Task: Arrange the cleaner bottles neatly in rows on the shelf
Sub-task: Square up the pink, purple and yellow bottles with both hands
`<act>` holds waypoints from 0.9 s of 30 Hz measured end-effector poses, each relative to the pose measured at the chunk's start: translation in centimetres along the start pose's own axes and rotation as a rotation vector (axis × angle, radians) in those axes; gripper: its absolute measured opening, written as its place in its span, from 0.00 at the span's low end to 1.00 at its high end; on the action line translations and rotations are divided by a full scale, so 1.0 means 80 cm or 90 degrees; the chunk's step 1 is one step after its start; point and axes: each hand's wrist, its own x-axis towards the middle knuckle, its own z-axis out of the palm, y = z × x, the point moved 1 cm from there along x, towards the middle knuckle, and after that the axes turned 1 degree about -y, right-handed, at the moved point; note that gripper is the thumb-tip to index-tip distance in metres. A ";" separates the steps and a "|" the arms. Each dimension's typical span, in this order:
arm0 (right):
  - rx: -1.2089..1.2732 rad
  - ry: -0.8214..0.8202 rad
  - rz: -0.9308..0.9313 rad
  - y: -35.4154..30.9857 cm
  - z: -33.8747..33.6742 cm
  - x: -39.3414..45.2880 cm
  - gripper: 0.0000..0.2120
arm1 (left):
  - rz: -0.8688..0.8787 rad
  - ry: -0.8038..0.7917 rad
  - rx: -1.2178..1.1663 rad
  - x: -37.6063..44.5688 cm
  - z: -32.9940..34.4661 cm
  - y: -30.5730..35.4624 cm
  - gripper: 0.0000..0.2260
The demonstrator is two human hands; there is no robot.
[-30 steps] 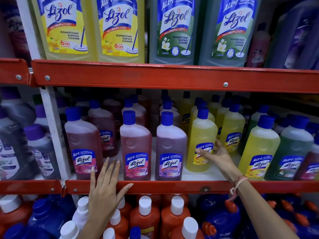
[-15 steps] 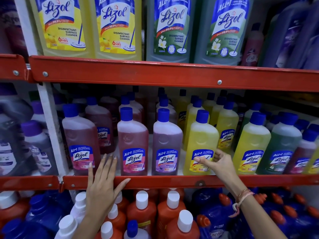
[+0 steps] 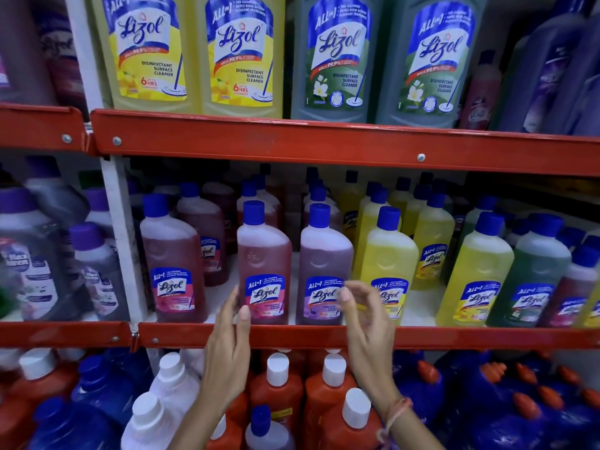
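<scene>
Blue-capped cleaner bottles stand in rows on the middle shelf [image 3: 454, 337]. At the front are a pink bottle [image 3: 264, 254], a purple bottle [image 3: 324, 258] and a yellow bottle [image 3: 388, 251]. My left hand [image 3: 229, 339] is open at the shelf lip, fingertips beside the pink bottle's lower left. My right hand [image 3: 362, 313] is open with curled fingers, in front of the gap between the purple and yellow bottles, holding nothing. Another pink bottle [image 3: 172, 254] stands further left.
Large yellow and green cleaner bottles [image 3: 334, 56] fill the upper shelf behind a red rail [image 3: 324, 147]. Below are orange bottles with white caps [image 3: 328, 394] and dark blue jugs [image 3: 487, 401]. A white upright post [image 3: 120, 235] separates grey bottles [image 3: 39, 261] at left.
My right hand has let go of the yellow bottle and moved left toward the purple one. My left hand has shifted right, up to the pink bottle.
</scene>
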 end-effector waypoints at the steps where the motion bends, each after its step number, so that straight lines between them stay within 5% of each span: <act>1: 0.032 -0.040 0.038 -0.004 0.013 -0.005 0.18 | -0.009 -0.007 -0.012 0.001 0.000 0.005 0.29; 8: -0.031 -0.311 0.213 -0.020 0.087 -0.035 0.50 | -0.034 -0.034 -0.045 0.000 -0.011 0.018 0.29; 16: -0.002 -0.264 0.247 -0.022 0.099 -0.025 0.52 | -0.055 -0.076 -0.074 0.004 -0.022 0.019 0.28; 27: 0.026 -0.316 0.230 -0.024 0.099 -0.022 0.41 | -0.074 -0.098 -0.030 0.012 -0.038 0.024 0.21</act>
